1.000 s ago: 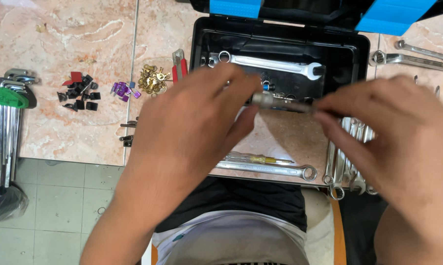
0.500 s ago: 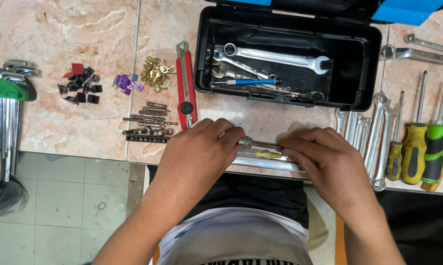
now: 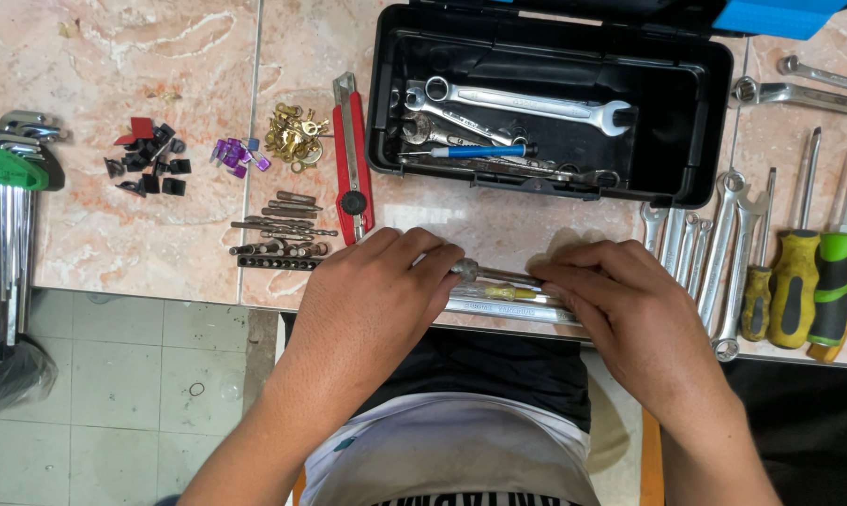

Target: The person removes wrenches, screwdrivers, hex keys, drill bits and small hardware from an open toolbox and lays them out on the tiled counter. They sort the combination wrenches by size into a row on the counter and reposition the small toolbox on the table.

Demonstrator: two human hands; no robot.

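Note:
Both hands hold a slim metal driver tool [image 3: 494, 275] level above the tiled counter's near edge. My left hand [image 3: 372, 295] pinches its socket-like tip with the fingertips. My right hand [image 3: 625, 305] is closed over the other end, which is hidden. Just under the tool lie a yellow-handled tester screwdriver [image 3: 498, 292] and a long silver wrench [image 3: 508, 309]. An open black toolbox [image 3: 695, 112] sits beyond the hands with combination wrenches [image 3: 526, 103] and a blue-handled tool [image 3: 479, 151] inside.
A red utility knife [image 3: 351, 159], drill bits and a bit strip [image 3: 278, 239], brass fittings [image 3: 294, 139], purple [image 3: 236, 155] and black small parts [image 3: 147, 164] lie left. Hex keys in a green holder [image 3: 15, 187] overhang the counter's left end. Wrenches [image 3: 714, 253] and screwdrivers [image 3: 817, 272] lie right.
Both hands, with the metal tool, came down from in front of the toolbox to the counter's near edge a second ago. Over the last half second they barely moved.

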